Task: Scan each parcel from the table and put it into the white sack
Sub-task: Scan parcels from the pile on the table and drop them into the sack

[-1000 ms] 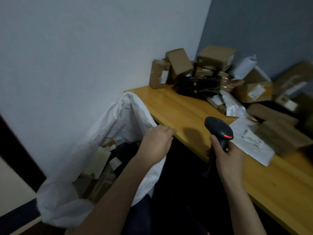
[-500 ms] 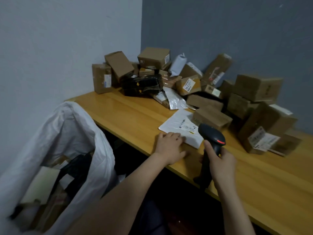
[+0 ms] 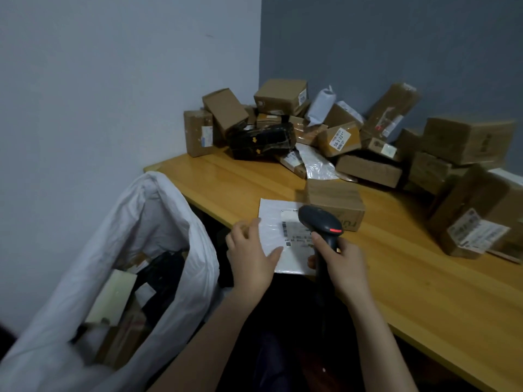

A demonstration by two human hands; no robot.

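Note:
A flat white mailer parcel (image 3: pixel 278 222) with a printed label lies at the near edge of the wooden table (image 3: pixel 410 284), partly overhanging it. My left hand (image 3: pixel 250 256) holds the mailer's left side, thumb on top of it. My right hand (image 3: pixel 343 264) grips the handle of a black barcode scanner (image 3: pixel 321 222), whose head with a red light hovers over the label. The white sack (image 3: pixel 158 222) stands open at the left below the table, with several parcels inside.
A heap of brown cardboard boxes (image 3: pixel 334 202), a black wrapped parcel (image 3: pixel 261 140) and plastic mailers (image 3: pixel 317 164) fills the table's back and right side against the grey wall. A labelled box (image 3: pixel 478 219) sits at the right.
My left hand left the sack's rim, reached the white mailer and pulled it toward the table's near edge. The scanner moved over its label. The view swung right toward the table.

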